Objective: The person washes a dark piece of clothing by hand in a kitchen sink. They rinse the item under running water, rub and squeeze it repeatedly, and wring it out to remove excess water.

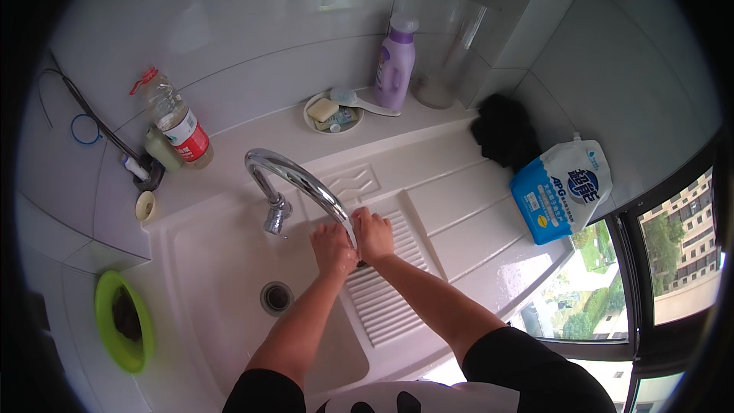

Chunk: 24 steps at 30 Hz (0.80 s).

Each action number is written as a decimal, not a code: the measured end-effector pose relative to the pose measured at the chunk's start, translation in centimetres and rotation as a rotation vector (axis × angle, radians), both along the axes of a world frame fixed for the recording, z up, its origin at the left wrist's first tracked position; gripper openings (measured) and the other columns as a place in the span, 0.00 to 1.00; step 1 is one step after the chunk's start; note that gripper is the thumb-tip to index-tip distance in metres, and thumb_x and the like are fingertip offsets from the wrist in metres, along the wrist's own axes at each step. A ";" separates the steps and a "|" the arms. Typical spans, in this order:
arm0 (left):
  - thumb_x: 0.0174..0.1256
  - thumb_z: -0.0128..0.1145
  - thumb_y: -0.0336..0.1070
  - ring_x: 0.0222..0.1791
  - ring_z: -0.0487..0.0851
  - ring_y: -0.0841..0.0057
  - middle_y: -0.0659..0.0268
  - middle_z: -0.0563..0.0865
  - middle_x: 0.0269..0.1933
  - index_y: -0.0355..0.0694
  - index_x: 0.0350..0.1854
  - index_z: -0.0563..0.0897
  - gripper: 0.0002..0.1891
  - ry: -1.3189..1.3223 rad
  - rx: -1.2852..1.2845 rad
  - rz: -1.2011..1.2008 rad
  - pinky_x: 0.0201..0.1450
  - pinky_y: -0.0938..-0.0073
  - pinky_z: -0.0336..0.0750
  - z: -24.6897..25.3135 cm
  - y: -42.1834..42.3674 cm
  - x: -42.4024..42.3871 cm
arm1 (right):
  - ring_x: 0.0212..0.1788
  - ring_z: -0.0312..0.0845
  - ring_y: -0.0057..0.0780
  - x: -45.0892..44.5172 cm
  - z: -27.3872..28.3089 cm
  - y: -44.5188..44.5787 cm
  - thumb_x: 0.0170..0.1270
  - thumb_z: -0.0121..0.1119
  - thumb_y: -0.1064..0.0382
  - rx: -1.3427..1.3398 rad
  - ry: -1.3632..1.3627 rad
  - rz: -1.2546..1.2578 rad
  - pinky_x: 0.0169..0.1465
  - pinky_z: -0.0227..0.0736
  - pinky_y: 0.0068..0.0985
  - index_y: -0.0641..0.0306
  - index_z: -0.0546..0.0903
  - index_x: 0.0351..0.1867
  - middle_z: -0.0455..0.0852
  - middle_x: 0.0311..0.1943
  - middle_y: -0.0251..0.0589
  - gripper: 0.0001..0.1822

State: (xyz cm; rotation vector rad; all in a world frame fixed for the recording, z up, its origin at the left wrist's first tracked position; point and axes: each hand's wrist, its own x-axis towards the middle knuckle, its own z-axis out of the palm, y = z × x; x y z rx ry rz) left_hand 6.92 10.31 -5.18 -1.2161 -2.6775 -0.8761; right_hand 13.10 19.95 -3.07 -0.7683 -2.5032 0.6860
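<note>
Water runs from the chrome faucet (298, 175) onto my two hands, which are close together at the sink's washboard edge. My left hand (334, 248) is curled on the left of the stream, over the white basin (223, 275). On the right of it, my right hand (373, 235) has its fingers bent into a fist above the ribbed washboard (387, 304). A small dark thing (361, 264) shows between the heels of both hands, which are closed on it. Most of it is hidden, so its kind cannot be told.
A green plastic basin (103, 321) with a dark item stands left. The back ledge holds a plastic bottle (178, 120), a soap dish (309, 123), a brush (373, 107) and a purple detergent bottle (395, 69). At right are black cloth (504, 129) and a detergent refill pouch (559, 189).
</note>
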 end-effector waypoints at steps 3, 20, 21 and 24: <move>0.61 0.56 0.33 0.42 0.78 0.57 0.59 0.82 0.40 0.42 0.38 0.79 0.05 0.022 0.038 0.140 0.48 0.51 0.67 -0.1 -0.1 2.0 | 0.42 0.80 0.50 0.6 -1.2 -0.4 0.71 0.52 0.59 0.012 -0.033 -0.042 0.47 0.67 0.46 0.57 0.77 0.44 0.86 0.32 0.45 0.07; 0.60 0.55 0.33 0.46 0.76 0.56 0.57 0.80 0.42 0.39 0.37 0.78 0.06 0.060 0.179 -0.033 0.49 0.51 0.66 -0.1 -2.7 3.1 | 0.41 0.80 0.48 3.2 -0.8 -1.4 0.66 0.55 0.61 0.028 -0.123 0.110 0.47 0.68 0.42 0.55 0.79 0.43 0.87 0.33 0.40 0.07; 0.59 0.55 0.32 0.45 0.76 0.57 0.58 0.80 0.43 0.38 0.38 0.78 0.07 -0.007 0.013 0.019 0.49 0.51 0.65 0.5 -1.1 1.4 | 0.42 0.80 0.48 0.9 -0.8 0.0 0.69 0.53 0.61 0.061 -0.156 0.047 0.48 0.68 0.43 0.56 0.79 0.43 0.87 0.32 0.41 0.06; 0.68 0.55 0.40 0.44 0.76 0.57 0.60 0.81 0.40 0.42 0.41 0.79 0.08 0.077 0.069 0.215 0.48 0.51 0.66 0.2 0.4 1.6 | 0.44 0.79 0.48 -0.6 -0.9 0.3 0.71 0.51 0.61 0.130 0.001 -0.040 0.48 0.67 0.43 0.56 0.79 0.42 0.87 0.33 0.41 0.06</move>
